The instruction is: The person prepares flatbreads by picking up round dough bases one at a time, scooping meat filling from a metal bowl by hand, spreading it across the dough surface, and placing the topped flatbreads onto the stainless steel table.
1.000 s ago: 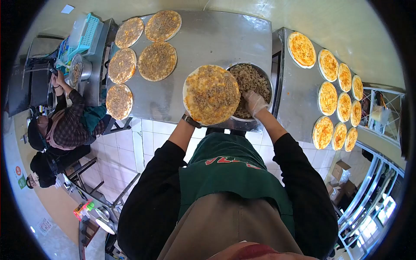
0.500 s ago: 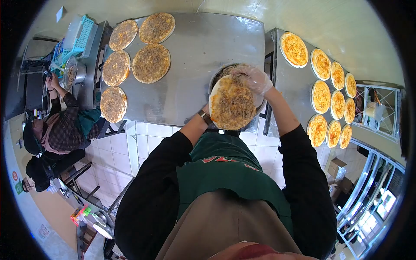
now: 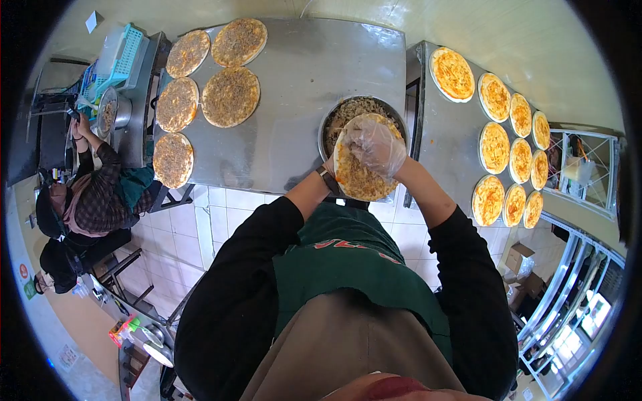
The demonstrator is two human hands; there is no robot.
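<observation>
A round flatbread [image 3: 361, 184] with a crumbly brown meat topping is held over the near side of a metal bowl [image 3: 324, 127]. My left hand [image 3: 329, 166] grips its left edge from below, with most of the fingers hidden beneath the bread. Across the top of the flatbread lies my right hand [image 3: 380, 148] in a clear plastic glove, touching the topping. Its fingers point down and left, and the glove and the back of the hand obscure how far they are bent. Ground meat mixture [image 3: 361, 107] fills the bowl behind the bread.
Several meat-topped flatbreads [image 3: 231, 97] lie at the left of the metal table [image 3: 301, 73]. On the right table [image 3: 445, 140] sit several flatbreads with orange topping [image 3: 495, 148]. A co-worker [image 3: 97, 194] stands at the left near another metal bowl [image 3: 122, 110] and a turquoise basket [image 3: 127, 53].
My right hand has moved from the far rim of the flatbread toward me, onto its middle. The flatbread has shifted slightly right, and more of the bowl and its meat shows.
</observation>
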